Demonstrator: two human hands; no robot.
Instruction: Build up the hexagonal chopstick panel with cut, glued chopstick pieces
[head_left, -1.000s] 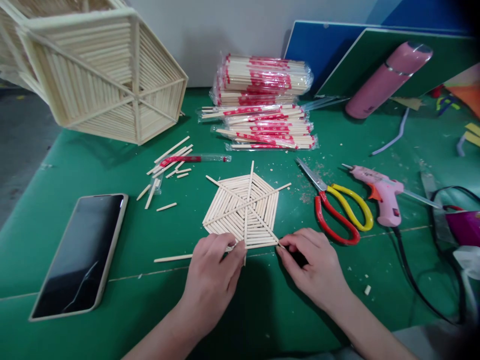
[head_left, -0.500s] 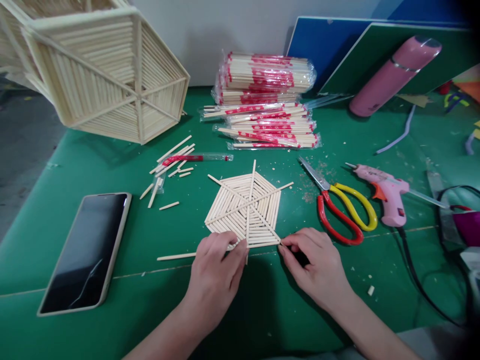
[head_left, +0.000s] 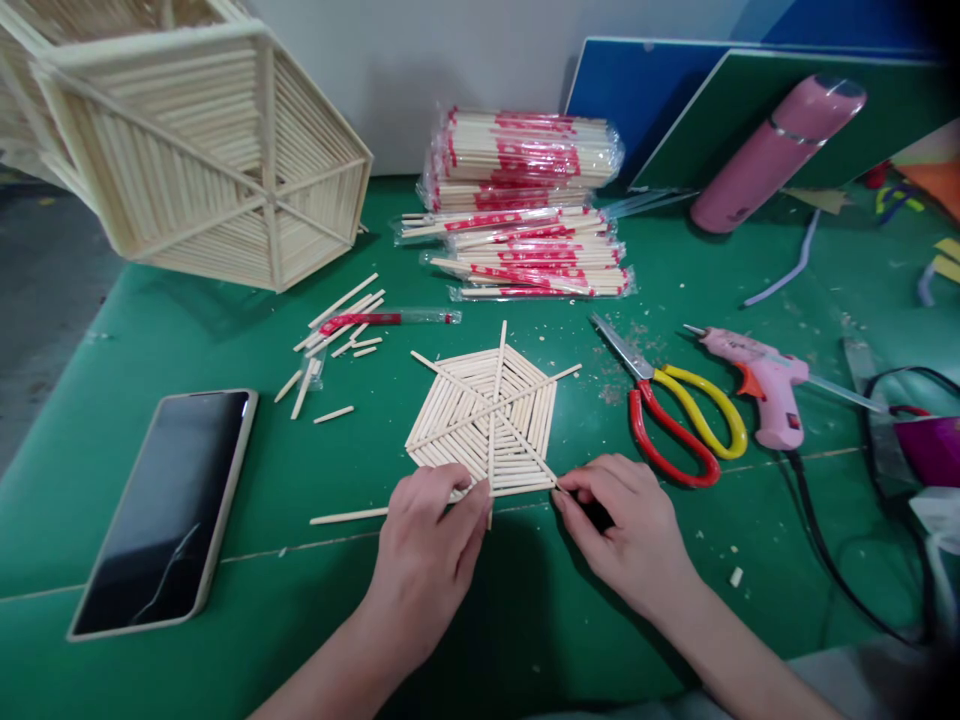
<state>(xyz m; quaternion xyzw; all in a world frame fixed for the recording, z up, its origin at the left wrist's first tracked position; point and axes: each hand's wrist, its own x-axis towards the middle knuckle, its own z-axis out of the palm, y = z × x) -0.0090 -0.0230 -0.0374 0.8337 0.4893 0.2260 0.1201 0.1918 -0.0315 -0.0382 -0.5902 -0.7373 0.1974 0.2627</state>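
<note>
A flat six-sided web of chopstick pieces point(head_left: 480, 410) lies on the green table, its crossed spokes poking past several corners. Along its near edge runs a long chopstick point(head_left: 349, 517), passing under my left hand point(head_left: 431, 530) and sticking out to the left. My left hand is closed on this chopstick at the web's near-left side, with the fingertips partly hiding it. At the near-right corner, my right hand point(head_left: 619, 520) pinches the chopstick's other end with thumb and forefinger, beside a spoke tip.
Scissors point(head_left: 675, 415) and a pink glue gun point(head_left: 765, 375) lie right, its cord trailing nearby. Cut sticks point(head_left: 341, 312) and a phone point(head_left: 165, 510) are left. Wrapped chopsticks point(head_left: 532, 220), a stick-built frame point(head_left: 225, 150) and a pink flask point(head_left: 776, 150) stand or lie behind.
The whole view has shifted slightly. Both hands keep the same hold at the web's near edge, with no visible movement of the chopstick against the web.
</note>
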